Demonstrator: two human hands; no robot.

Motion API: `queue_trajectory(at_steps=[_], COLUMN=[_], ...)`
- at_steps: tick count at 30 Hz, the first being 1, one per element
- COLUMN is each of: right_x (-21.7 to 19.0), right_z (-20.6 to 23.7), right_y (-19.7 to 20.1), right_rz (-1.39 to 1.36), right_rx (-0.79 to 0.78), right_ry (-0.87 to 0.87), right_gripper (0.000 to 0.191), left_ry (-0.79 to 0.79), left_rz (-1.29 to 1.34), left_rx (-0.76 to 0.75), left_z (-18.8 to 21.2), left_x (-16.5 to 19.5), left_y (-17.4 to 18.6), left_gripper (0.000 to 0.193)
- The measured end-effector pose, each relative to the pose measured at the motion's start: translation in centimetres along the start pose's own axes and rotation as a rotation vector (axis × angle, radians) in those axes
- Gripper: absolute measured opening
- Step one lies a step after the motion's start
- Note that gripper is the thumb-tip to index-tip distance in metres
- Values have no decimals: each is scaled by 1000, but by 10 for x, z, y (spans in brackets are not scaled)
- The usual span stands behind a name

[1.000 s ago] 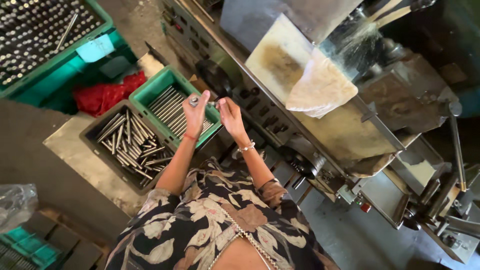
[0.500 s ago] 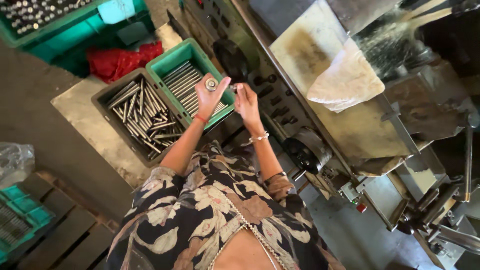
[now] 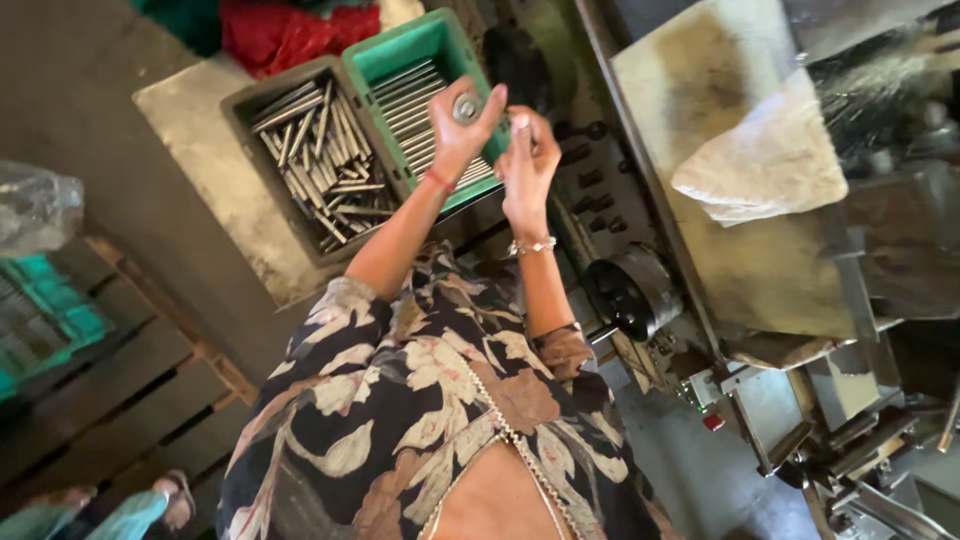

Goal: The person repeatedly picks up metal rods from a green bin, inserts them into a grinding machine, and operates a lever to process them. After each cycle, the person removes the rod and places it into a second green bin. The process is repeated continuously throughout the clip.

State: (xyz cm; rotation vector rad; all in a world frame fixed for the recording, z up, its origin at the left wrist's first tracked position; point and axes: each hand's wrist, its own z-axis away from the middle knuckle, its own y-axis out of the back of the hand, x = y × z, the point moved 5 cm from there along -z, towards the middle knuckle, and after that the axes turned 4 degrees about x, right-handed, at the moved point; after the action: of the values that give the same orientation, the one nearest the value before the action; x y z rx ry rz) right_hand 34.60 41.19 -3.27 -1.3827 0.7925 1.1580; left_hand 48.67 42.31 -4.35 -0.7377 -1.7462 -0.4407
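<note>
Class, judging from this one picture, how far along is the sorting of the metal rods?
Done: a neat row of rods lies in the green tray. In hand: the left hand holds one round-ended rod, with the right hand close beside it. Left: many rods lie jumbled in the grey tray.

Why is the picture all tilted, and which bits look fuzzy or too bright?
Head view: the camera leans, so the machine runs slantwise. The pale cloth catches bright light. The left hand, holding a round metal piece, looks fairly sharp; the right hand is slightly blurred. The lower left corner is dim and soft.
</note>
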Motion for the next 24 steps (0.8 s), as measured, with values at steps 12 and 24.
queue_trajectory(at_steps=[12,24], right_x=[-2,-57], right_z=[-22,41], right_y=[0,107], right_rz=[-81,-67], right_rx=[192,478], right_ry=[192,419], right_gripper=[23,25], left_ry=[15,-120], left_rz=[226,-894], left_rx=[-299,-897], left_z=[10,49], left_x=[-9,-123], left_y=[-12,35], left_gripper=[37,20])
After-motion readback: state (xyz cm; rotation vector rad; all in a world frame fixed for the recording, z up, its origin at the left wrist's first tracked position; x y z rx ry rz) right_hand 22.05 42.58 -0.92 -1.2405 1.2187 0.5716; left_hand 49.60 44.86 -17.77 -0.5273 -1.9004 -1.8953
